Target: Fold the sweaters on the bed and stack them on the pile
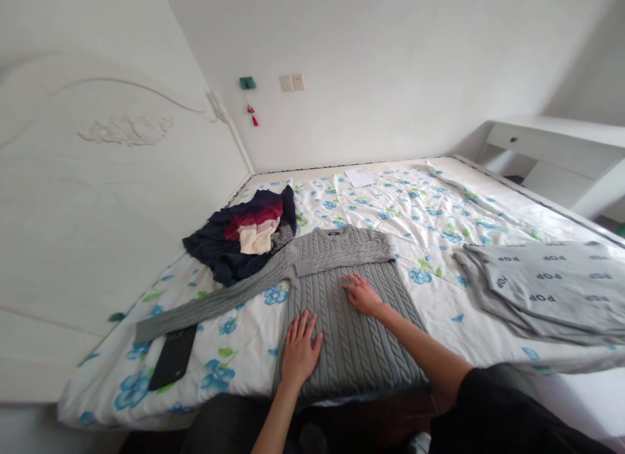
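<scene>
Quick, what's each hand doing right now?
Left hand: open, fingers spread flat on the sweater, holding nothing.
Right hand: open, fingers loosely bent on the sweater below the folded sleeve, gripping nothing visible.

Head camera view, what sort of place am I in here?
Most likely a bedroom: there's a blue-flowered bedsheet, what looks like a carved white headboard at the left, and clothes, including a grey cable-knit sweater, laid out.
</scene>
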`<move>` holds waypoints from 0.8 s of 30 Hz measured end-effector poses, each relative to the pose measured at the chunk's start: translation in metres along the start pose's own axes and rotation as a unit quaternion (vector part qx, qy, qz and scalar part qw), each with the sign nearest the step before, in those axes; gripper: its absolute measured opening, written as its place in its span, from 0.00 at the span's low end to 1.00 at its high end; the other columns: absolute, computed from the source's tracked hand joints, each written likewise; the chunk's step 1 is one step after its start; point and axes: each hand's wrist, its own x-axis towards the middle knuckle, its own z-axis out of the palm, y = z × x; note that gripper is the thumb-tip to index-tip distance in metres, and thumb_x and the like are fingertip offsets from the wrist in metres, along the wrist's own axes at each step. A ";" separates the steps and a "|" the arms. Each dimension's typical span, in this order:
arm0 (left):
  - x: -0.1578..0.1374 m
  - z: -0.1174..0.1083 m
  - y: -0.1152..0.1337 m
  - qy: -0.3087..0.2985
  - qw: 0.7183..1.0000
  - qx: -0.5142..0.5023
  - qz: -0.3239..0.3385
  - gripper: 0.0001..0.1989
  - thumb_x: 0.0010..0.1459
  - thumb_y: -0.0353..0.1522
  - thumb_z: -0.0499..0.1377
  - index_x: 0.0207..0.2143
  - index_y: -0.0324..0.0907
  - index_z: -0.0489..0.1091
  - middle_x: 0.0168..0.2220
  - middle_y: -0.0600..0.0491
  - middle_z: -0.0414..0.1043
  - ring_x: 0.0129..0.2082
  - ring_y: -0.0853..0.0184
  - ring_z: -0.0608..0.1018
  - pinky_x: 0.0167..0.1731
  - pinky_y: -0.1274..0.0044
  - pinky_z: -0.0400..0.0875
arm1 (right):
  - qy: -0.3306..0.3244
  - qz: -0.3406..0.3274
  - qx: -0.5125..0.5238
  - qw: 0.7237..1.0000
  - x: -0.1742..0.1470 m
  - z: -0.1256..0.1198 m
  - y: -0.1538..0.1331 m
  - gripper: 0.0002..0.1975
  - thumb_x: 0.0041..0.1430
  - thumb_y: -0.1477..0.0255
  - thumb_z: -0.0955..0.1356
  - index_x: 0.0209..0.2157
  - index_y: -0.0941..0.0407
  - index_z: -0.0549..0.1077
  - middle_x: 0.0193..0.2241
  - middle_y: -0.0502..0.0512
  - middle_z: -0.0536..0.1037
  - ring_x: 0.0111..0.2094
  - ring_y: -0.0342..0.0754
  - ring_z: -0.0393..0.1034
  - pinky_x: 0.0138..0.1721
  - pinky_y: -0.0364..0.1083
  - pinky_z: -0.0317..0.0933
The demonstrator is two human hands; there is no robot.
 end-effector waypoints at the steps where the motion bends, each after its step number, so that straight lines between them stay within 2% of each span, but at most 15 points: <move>1: 0.003 -0.002 0.000 0.002 1.000 -0.003 -0.002 0.31 0.77 0.44 0.54 0.77 0.48 0.69 0.79 0.46 0.64 0.78 0.48 0.66 0.74 0.52 0.65 | 0.021 0.036 -0.021 0.999 -0.009 -0.010 0.023 0.28 0.68 0.73 0.69 0.67 0.49 0.82 0.77 0.53 0.68 0.80 0.64 0.55 0.78 0.60 0.54; 4: 0.026 -0.008 -0.003 0.025 0.999 -0.014 -0.023 0.28 0.75 0.41 0.54 0.73 0.46 0.73 0.74 0.42 0.72 0.71 0.47 0.74 0.70 0.53 0.72 | 0.089 0.147 -0.068 0.983 -0.028 -0.040 0.083 0.29 0.71 0.71 0.66 0.70 0.55 0.78 0.79 0.63 0.64 0.79 0.66 0.54 0.78 0.64 0.52; 7: 0.066 -0.013 -0.010 0.082 0.996 -0.013 -0.046 0.28 0.72 0.34 0.55 0.70 0.38 0.74 0.76 0.37 0.67 0.70 0.46 0.75 0.69 0.55 0.73 | 0.117 0.221 -0.090 0.964 -0.037 -0.053 0.118 0.30 0.73 0.68 0.66 0.73 0.56 0.75 0.79 0.66 0.63 0.78 0.67 0.56 0.77 0.64 0.52; 10: 0.108 -0.013 -0.018 0.096 0.994 0.005 -0.047 0.27 0.67 0.29 0.55 0.66 0.36 0.76 0.79 0.36 0.61 0.72 0.44 0.73 0.71 0.55 0.71 | 0.109 0.240 -0.096 0.960 -0.035 -0.051 0.127 0.31 0.74 0.68 0.65 0.75 0.54 0.73 0.80 0.65 0.61 0.76 0.67 0.60 0.76 0.61 0.54; 13: 0.141 -0.009 -0.022 0.068 0.996 0.029 -0.040 0.28 0.67 0.29 0.54 0.65 0.36 0.78 0.80 0.39 0.61 0.68 0.45 0.76 0.69 0.55 0.72 | 0.100 0.252 -0.097 0.958 -0.026 -0.046 0.124 0.31 0.77 0.67 0.64 0.77 0.47 0.70 0.81 0.62 0.57 0.73 0.66 0.65 0.73 0.61 0.58; 15: 0.155 -0.005 -0.024 0.053 0.997 0.041 -0.041 0.29 0.68 0.29 0.53 0.67 0.36 0.78 0.81 0.41 0.61 0.65 0.45 0.78 0.66 0.56 0.74 | 0.095 0.262 -0.096 0.956 -0.016 -0.047 0.122 0.29 0.79 0.63 0.63 0.77 0.44 0.71 0.81 0.61 0.57 0.70 0.66 0.67 0.71 0.61 0.60; 19: 0.166 0.000 -0.028 0.033 0.997 0.048 -0.056 0.30 0.68 0.30 0.52 0.68 0.32 0.76 0.80 0.40 0.63 0.63 0.43 0.77 0.62 0.56 0.75 | 0.090 0.280 -0.094 0.951 0.005 -0.053 0.127 0.27 0.81 0.57 0.62 0.73 0.47 0.76 0.80 0.63 0.60 0.68 0.68 0.69 0.68 0.62 0.63; 24: 0.156 0.000 -0.028 0.056 0.993 0.054 -0.093 0.33 0.70 0.31 0.50 0.72 0.31 0.73 0.79 0.39 0.64 0.63 0.43 0.77 0.62 0.55 0.74 | 0.089 0.287 -0.109 0.947 0.007 -0.059 0.148 0.27 0.82 0.62 0.57 0.67 0.54 0.79 0.81 0.61 0.61 0.67 0.66 0.70 0.66 0.60 0.64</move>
